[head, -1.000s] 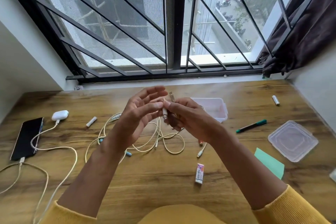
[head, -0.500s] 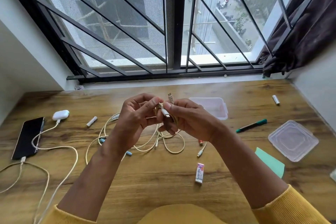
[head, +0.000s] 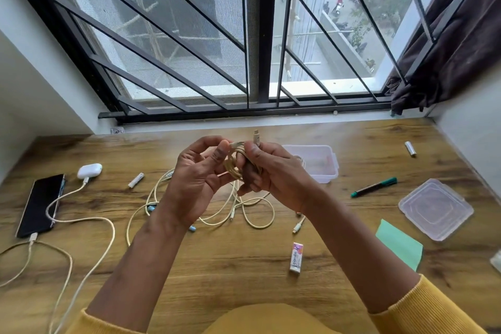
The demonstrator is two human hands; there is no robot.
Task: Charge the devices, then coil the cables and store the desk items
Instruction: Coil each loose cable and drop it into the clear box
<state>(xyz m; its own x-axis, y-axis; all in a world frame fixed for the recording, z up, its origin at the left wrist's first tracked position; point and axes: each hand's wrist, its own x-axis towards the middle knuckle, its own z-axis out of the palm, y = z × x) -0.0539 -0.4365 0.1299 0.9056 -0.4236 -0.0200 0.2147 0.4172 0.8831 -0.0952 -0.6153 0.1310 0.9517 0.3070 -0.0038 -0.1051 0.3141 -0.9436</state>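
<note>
Both hands are raised over the middle of the wooden desk [head: 244,266]. My right hand [head: 273,171] grips a small coil of cream cable [head: 233,168], with one plug [head: 256,138] sticking up above the fingers. My left hand [head: 195,182] pinches a strand of the same cable by the thumb. More loose cream cable [head: 254,214] lies on the desk under the hands. At the left a black phone [head: 40,205] and a white earbuds case [head: 89,170] lie with white cables plugged in.
An open clear box [head: 320,163] stands behind my right hand, its lid [head: 435,211] at the right. Around lie a green marker [head: 374,186], green sticky notes [head: 398,243], an eraser [head: 296,256], and batteries [head: 136,180] [head: 410,148]. Window bars close the back.
My left hand's fingers have curled from spread to pinching the cable. The cable has been wound into more loops round my right hand's fingers. Both hands sit slightly lower.
</note>
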